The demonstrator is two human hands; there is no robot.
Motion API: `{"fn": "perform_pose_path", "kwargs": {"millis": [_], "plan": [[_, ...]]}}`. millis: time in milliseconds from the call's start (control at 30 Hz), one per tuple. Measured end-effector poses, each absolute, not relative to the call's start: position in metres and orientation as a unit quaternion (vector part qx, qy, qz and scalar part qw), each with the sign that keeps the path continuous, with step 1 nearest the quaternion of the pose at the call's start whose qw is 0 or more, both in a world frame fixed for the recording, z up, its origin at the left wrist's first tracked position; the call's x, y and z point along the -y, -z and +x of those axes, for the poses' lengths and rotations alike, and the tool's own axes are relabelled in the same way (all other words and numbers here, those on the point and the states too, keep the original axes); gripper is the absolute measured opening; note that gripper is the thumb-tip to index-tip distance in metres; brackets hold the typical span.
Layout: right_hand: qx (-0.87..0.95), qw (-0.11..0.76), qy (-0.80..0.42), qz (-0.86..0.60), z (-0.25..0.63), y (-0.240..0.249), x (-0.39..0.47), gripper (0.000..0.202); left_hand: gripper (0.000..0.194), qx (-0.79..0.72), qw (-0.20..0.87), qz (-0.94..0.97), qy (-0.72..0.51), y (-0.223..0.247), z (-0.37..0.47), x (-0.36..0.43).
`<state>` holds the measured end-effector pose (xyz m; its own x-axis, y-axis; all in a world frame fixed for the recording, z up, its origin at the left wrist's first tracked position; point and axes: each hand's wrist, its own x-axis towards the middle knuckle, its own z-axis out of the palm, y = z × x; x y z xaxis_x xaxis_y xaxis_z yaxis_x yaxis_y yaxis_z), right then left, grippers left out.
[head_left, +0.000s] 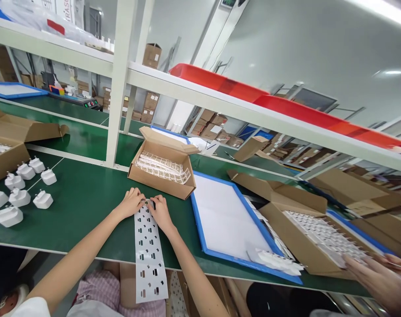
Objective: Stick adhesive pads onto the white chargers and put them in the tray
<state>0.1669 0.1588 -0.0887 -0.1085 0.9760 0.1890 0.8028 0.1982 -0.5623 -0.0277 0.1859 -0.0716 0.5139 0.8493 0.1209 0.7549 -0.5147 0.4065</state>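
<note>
A long white sheet with cut-outs (pixel 149 253) runs down from the green bench top (pixel 88 193), its lower end hanging over the front edge above my lap. My left hand (pixel 131 203) pinches the far end of this sheet at its left corner. At the right corner of the same end, my right hand (pixel 161 215) has its fingers closed on the sheet. What lies between the fingertips is too small to make out. Just beyond both hands stands an open cardboard box (pixel 162 178) with white strips bearing grid-like cut-outs inside.
Several white plug adapters (pixel 20 197) stand at the left beside another carton (pixel 9 160). On the right lies a blue-framed white board (pixel 227 215) with crumpled white strips (pixel 278 260). A co-worker's blurred hand (pixel 374 279) is at a box of white pieces (pixel 326 233). A shelf post (pixel 118 88) rises ahead.
</note>
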Motion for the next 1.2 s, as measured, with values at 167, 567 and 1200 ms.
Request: {"fn": "perform_pose_path", "kwargs": {"millis": [167,567,1200], "plan": [[0.723,0.247,-0.154,-0.627,0.168,0.097,-0.166,0.033,0.034,-0.470,0.165,0.851,-0.168,0.076,-0.023,-0.184],[0.749,0.267,-0.077,-0.602,0.164,0.104,-0.157,0.025,0.030,-0.469,0.268,0.815,-0.207,0.081,-0.018,-0.195],[0.841,0.343,0.088,-0.410,0.158,0.097,-0.136,0.016,0.032,-0.409,0.470,0.767,-0.152,0.070,-0.037,-0.203]]}}
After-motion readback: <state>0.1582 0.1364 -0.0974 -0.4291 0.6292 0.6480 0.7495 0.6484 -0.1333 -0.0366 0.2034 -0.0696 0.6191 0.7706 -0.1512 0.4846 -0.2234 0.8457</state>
